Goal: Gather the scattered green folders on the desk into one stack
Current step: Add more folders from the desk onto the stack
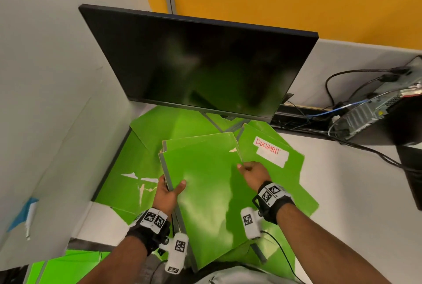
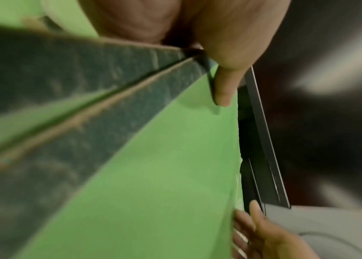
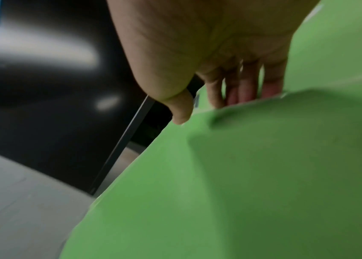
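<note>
A stack of green folders (image 1: 205, 183) with grey spines is held tilted above the desk between both hands. My left hand (image 1: 171, 186) grips its left spine edge, thumb (image 2: 222, 91) on the top cover (image 2: 153, 175), fingers hidden underneath. My right hand (image 1: 245, 168) pinches the right edge, thumb (image 3: 180, 112) on the cover (image 3: 242, 175), fingers behind it. More green folders lie around: one labelled DOCUMENT (image 1: 271, 151) to the right, a torn one (image 1: 134, 176) to the left, one under the monitor (image 1: 173, 121), one at the near left (image 1: 68, 265).
A black monitor (image 1: 201, 64) stands just behind the folders, its lower edge close above them. A grey partition wall (image 1: 57, 101) borders the left. A computer case with cables (image 1: 376, 105) sits at the right back. The white desk (image 1: 342, 192) lies bare to the right.
</note>
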